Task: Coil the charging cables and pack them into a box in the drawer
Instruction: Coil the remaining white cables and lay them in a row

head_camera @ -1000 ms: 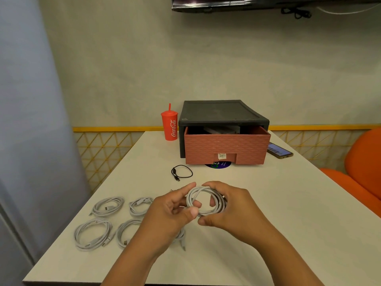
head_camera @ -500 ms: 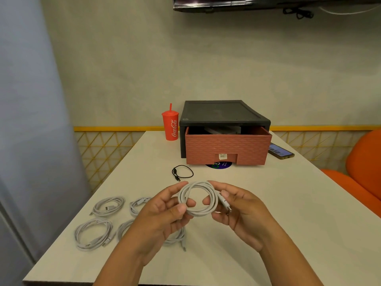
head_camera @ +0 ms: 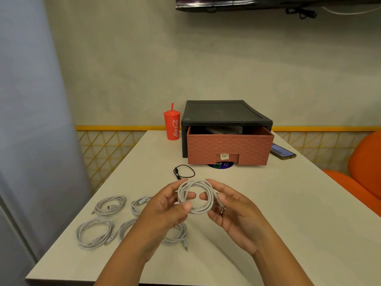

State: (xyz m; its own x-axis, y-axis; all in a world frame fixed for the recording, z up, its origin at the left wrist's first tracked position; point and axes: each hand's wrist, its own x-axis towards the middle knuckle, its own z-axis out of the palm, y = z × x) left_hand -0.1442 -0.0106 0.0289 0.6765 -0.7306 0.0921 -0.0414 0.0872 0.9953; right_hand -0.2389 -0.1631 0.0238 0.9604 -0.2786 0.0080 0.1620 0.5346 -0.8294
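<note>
I hold a coiled white cable (head_camera: 196, 198) upright above the table. My left hand (head_camera: 165, 209) grips its left side, thumb in front. My right hand (head_camera: 231, 209) pinches its right side, where a plug end sticks out. Several more coiled white cables lie on the table at the left, such as the far-left coil (head_camera: 110, 205) and the near-left coil (head_camera: 93, 232); others are partly hidden under my left arm. A small black cable (head_camera: 184, 171) lies ahead. The pink drawer (head_camera: 228, 148) stands pulled out of its black case (head_camera: 225, 112), with a dark thing inside, hard to make out.
A red cup (head_camera: 172, 125) with a straw stands left of the case. A phone (head_camera: 282, 151) lies to the right of the drawer. An orange chair (head_camera: 358, 180) is beside the table's right edge. The white table (head_camera: 288, 213) ends close to me.
My hands have turned the coil upright and lifted it slightly; my right hand shifted from covering the coil to pinching its right side. The view has barely moved.
</note>
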